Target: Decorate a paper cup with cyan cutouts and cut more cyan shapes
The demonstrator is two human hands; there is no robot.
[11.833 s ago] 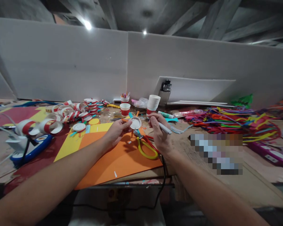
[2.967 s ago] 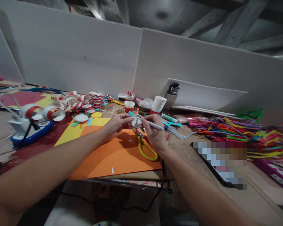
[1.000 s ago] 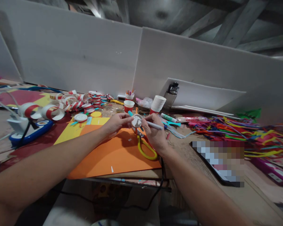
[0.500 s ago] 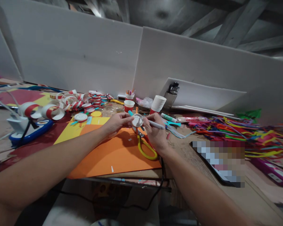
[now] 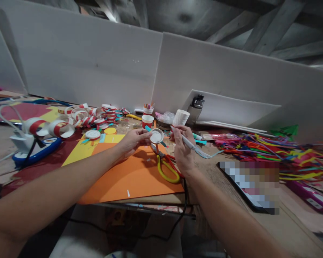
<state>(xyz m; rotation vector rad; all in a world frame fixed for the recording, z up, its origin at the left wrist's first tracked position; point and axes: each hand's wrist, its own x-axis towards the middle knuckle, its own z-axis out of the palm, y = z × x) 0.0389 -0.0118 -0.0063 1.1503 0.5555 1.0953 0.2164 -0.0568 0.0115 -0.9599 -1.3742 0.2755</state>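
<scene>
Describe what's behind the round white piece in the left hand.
Past the lower edge of the round white piece, scissors lie on an orange sheet. Whatever the piece directly covers cannot be seen.

No lettering is legible in your view. Marks on the blue power strip (image 5: 44,151), the purple device (image 5: 310,197) and the red-and-white paper rings (image 5: 61,129) appear too small for you to read.
</scene>
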